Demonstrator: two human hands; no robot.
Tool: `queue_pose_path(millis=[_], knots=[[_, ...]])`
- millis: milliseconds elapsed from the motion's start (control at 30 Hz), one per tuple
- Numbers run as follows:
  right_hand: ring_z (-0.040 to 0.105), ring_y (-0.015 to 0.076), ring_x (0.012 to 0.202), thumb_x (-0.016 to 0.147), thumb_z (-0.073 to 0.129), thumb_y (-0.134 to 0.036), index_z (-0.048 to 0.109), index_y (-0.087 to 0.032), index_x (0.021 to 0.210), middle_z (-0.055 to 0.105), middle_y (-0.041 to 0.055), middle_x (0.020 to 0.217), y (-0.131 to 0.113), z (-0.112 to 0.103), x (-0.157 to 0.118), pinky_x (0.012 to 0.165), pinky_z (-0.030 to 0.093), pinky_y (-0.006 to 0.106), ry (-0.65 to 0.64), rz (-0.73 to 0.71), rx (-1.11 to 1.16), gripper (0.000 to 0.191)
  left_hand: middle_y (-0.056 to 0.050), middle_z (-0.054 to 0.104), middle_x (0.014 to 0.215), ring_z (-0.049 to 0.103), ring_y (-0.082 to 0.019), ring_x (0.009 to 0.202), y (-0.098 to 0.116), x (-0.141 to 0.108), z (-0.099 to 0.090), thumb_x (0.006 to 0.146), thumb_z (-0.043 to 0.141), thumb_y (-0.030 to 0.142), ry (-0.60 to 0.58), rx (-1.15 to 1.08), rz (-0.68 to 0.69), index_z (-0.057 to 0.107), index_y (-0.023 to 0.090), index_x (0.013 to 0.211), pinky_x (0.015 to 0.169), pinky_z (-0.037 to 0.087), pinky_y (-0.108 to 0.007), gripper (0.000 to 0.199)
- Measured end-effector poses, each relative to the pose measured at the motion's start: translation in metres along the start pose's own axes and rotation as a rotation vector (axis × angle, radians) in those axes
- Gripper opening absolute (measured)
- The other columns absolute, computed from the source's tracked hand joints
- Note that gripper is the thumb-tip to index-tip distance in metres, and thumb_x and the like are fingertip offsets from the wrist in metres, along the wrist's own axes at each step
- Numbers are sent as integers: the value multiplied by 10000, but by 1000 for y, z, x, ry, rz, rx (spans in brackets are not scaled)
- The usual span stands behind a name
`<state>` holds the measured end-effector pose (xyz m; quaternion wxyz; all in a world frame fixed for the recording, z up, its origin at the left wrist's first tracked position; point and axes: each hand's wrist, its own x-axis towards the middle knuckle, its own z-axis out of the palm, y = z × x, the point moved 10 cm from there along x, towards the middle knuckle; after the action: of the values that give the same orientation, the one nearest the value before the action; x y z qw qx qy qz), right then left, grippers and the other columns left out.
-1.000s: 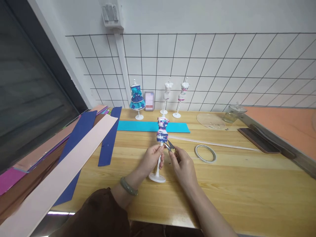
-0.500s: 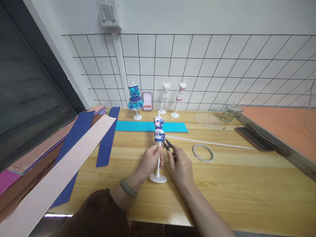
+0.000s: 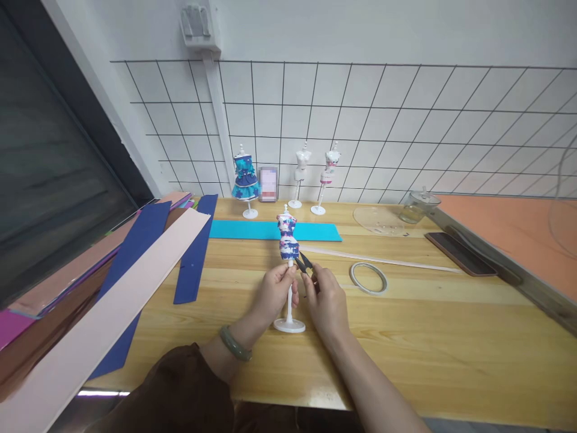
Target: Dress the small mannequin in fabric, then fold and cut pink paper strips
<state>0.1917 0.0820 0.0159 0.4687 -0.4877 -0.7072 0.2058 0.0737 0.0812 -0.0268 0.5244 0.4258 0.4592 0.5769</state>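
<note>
A miniature dress-form mannequin (image 3: pixel 288 236), patched with blue, white and pink, leans a little to the left over its round white base (image 3: pixel 289 325). My left hand (image 3: pixel 276 291) is closed around its thin white pole, just under the torso. In my right hand (image 3: pixel 327 300) is a pair of small black thread snips (image 3: pixel 303 263). Their blades are parted and point up at the lower edge of the torso, close to the pole. Whether the tips touch the mannequin, I cannot tell.
Behind the mannequin lies a turquoise strip (image 3: pixel 315 231). Farther back stand a mannequin in a blue dress (image 3: pixel 245 177), a phone (image 3: pixel 268 184) and two pale mannequins (image 3: pixel 302 165). Blue and pink sheets (image 3: pixel 148 264) are at left, a tape roll (image 3: pixel 368 278) and dark phone (image 3: pixel 460 254) at right.
The mannequin's top has tipped slightly left, and the snips have shifted a little the same way. Both hands keep their hold.
</note>
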Motion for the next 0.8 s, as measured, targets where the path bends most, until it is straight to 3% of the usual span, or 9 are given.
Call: queue_pose_path(millis=[200, 333, 433, 567, 667, 800], knots=[[455, 121, 534, 787, 533, -450, 623, -133, 959, 566, 16, 678, 20, 22, 1, 512, 383, 252, -135, 238, 393, 372, 57, 466, 484, 469, -92, 335, 0, 0, 0, 811, 493, 468, 6, 30, 3, 464, 168, 699, 323, 396, -206, 322], [349, 83, 402, 815, 486, -482, 604, -115, 947, 503, -29, 546, 20, 31, 0, 387, 298, 220, -178, 265, 453, 408, 60, 459, 487, 474, -97, 337, 0, 0, 2, 807, 501, 462, -11, 13, 5, 468, 169, 718, 322, 396, -210, 308], [436, 103, 482, 814, 506, -457, 597, -130, 948, 554, 0, 631, 20, 28, -1, 456, 365, 231, -146, 245, 452, 365, 59, 461, 486, 478, -96, 341, 0, 0, 4, 813, 498, 452, -19, -1, 5, 459, 168, 700, 326, 400, -208, 308], [509, 147, 656, 815, 532, -380, 584, -143, 1028, 577, 44, 787, 13, 8, 1, 613, 421, 276, -26, 89, 222, 322, 55, 471, 493, 485, -95, 342, 0, 0, 5, 817, 496, 451, -34, -23, 5, 456, 166, 685, 331, 408, -210, 317], [518, 155, 672, 868, 453, -323, 554, -138, 1089, 569, 52, 795, -4, 0, 0, 622, 423, 283, 12, -105, -53, 306, 56, 472, 493, 492, -99, 341, 0, 0, 3, 810, 504, 458, -17, -21, 6, 464, 163, 690, 332, 414, -214, 320], [542, 161, 687, 895, 407, -287, 532, -133, 1106, 581, 64, 816, -13, 2, -2, 606, 428, 272, 9, -168, -182, 289, 55, 466, 472, 489, -100, 335, 1, -1, 2, 805, 506, 465, 2, 5, 5, 459, 163, 671, 335, 418, -214, 333]])
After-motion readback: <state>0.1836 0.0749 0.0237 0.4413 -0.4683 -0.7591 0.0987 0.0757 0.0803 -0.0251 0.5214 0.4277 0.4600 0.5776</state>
